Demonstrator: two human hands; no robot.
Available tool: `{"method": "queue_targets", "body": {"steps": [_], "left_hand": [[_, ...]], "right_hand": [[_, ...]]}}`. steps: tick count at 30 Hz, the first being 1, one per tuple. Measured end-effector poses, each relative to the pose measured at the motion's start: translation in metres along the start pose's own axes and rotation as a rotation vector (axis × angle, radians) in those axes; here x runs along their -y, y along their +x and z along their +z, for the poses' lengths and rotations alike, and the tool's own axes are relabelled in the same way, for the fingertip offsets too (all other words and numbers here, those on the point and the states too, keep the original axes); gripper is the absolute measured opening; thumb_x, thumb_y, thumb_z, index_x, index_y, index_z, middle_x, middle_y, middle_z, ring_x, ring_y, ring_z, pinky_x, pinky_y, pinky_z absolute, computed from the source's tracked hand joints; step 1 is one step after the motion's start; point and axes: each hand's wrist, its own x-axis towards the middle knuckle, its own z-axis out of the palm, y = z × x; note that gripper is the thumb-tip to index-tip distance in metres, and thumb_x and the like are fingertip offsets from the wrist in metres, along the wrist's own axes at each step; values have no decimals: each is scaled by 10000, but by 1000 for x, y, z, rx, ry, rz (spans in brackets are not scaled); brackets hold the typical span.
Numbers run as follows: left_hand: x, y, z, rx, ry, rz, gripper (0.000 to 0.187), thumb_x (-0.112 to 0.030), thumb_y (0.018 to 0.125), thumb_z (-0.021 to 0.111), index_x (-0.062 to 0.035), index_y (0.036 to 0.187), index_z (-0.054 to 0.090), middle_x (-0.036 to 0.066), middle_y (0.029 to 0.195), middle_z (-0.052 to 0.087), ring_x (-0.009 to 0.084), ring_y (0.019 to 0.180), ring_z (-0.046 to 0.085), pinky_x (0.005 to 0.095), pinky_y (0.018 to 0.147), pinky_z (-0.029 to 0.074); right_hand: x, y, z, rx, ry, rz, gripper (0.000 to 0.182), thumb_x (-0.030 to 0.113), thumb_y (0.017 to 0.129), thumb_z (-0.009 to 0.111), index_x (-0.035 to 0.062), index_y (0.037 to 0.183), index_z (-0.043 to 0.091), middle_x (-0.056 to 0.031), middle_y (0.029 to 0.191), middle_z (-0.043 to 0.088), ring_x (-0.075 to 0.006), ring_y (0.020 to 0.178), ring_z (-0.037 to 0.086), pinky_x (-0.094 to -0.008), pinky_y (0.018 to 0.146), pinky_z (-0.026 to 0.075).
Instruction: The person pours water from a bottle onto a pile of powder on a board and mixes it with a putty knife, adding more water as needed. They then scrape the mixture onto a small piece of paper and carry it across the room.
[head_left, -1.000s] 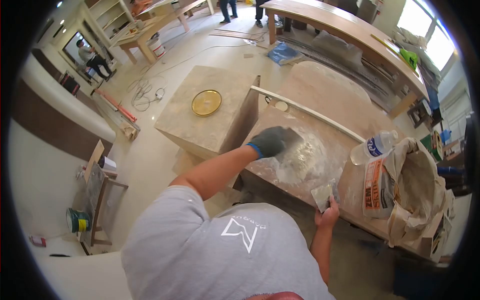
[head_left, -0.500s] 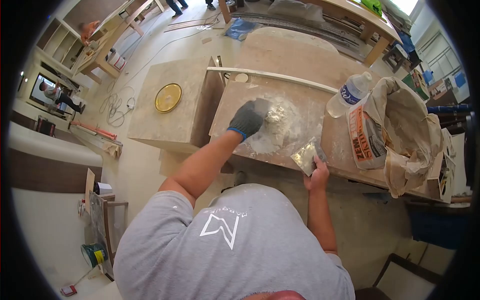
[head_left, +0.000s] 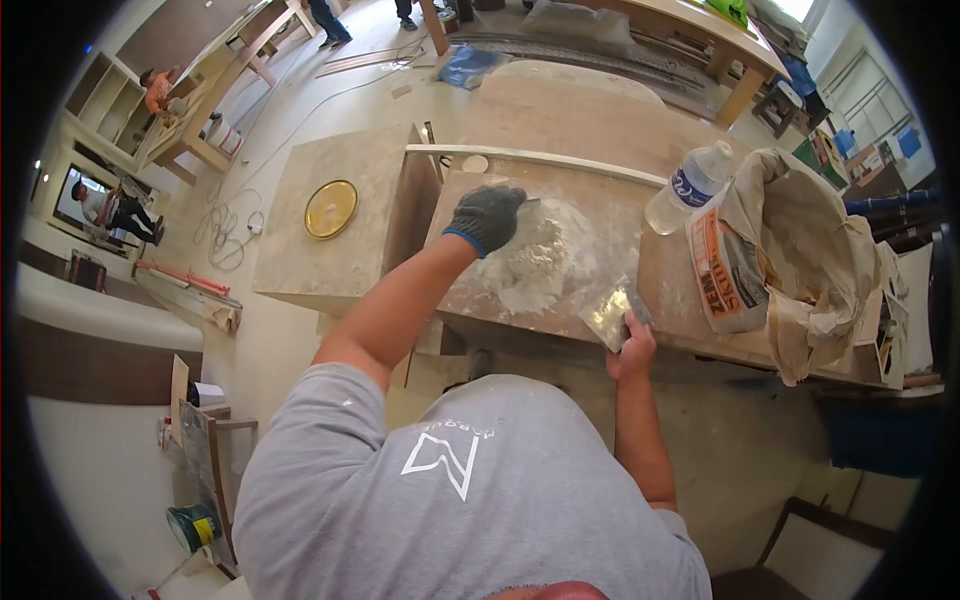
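Note:
My left hand (head_left: pixel 487 217), in a dark grey glove with a blue cuff, is closed on a small putty knife (head_left: pixel 531 204); only a bit of its grey blade shows. It is at the upper left edge of a pile of whitish powder (head_left: pixel 540 250) spread on a brown board (head_left: pixel 465 290). My right hand (head_left: pixel 633 345) is bare and grips a flat metal plate (head_left: pixel 610 312), smeared with pale material, at the board's near edge. A round white disc (head_left: pixel 475 164) lies behind the glove.
A water bottle (head_left: pixel 690 188) and an open paper bag (head_left: pixel 800 260) stand on the right. On the left, a box (head_left: pixel 300 265) bears a round golden lid (head_left: pixel 331 209). A metal bar (head_left: pixel 540 156) crosses the board. Cables (head_left: pixel 230 235) lie on the floor; people are farther back.
My left hand has moved left and slightly up, off the middle of the powder, uncovering more of it. My right hand and the plate have hardly moved. The view has shifted slightly.

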Motion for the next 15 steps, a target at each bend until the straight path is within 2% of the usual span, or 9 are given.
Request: {"method": "queue_targets", "body": {"steps": [3, 4, 7, 8, 9, 11, 13, 15], "left_hand": [[-22, -5, -4, 213, 38, -70, 211, -129, 859, 570, -102, 1028, 694, 177, 955, 700, 388, 879, 674, 501, 771, 534], [-24, -18, -5, 153, -28, 57, 225, -115, 856, 562, -93, 1036, 696, 191, 937, 700, 395, 845, 677, 499, 748, 538], [-11, -23, -12, 65, -69, 63, 227, -108, 854, 559, -89, 1031, 699, 197, 918, 702, 394, 829, 679, 498, 749, 539], [2, -17, -8, -47, -135, 38, 220, -101, 850, 559, -82, 1017, 700, 197, 896, 702, 393, 823, 680, 494, 752, 542], [11, -9, -6, -58, -54, 11, 219, -113, 854, 558, -78, 1013, 703, 196, 897, 703, 392, 816, 679, 488, 753, 541], [35, -1, 27, -26, -140, -56, 224, -135, 859, 555, -73, 1021, 697, 202, 931, 700, 389, 837, 676, 498, 752, 539], [23, -16, 50, 61, 11, -75, 225, -156, 873, 546, -73, 1029, 685, 210, 979, 692, 369, 889, 678, 501, 783, 534], [-21, -34, -5, 199, 12, 24, 223, -157, 886, 530, -60, 1029, 672, 211, 1002, 688, 359, 933, 676, 502, 813, 527]], "right_hand": [[1, -2, 4, -17, -15, -13, 309, 116, 954, 594, 31, 1247, 546, -84, 1135, 645, -220, 1018, 650, -365, 880, 537], [2, -3, 5, -26, -22, -15, 309, 117, 955, 593, 30, 1247, 545, -84, 1132, 646, -219, 1017, 650, -363, 879, 537], [2, -7, 13, -49, 3, -58, 275, 113, 949, 587, 35, 1213, 578, -92, 1100, 664, -246, 989, 677, -395, 824, 579], [-1, -6, 8, -55, -15, -50, 282, 116, 951, 586, 32, 1220, 576, -92, 1105, 664, -246, 984, 680, -392, 814, 582], [-4, -2, -2, -62, -37, -36, 289, 119, 952, 584, 29, 1227, 575, -93, 1110, 665, -246, 979, 682, -390, 804, 585], [0, 3, -9, -64, -90, -21, 301, 125, 954, 580, 29, 1239, 573, -92, 1118, 667, -244, 970, 687, -385, 782, 590], [-2, 5, -11, -44, -133, -22, 309, 130, 956, 575, 35, 1250, 572, -90, 1127, 669, -240, 962, 691, -380, 757, 594], [1, 0, 2, -11, -64, -22, 327, 130, 945, 586, 19, 1252, 572, -102, 1172, 641, -241, 1023, 662, -378, 846, 566]]}}
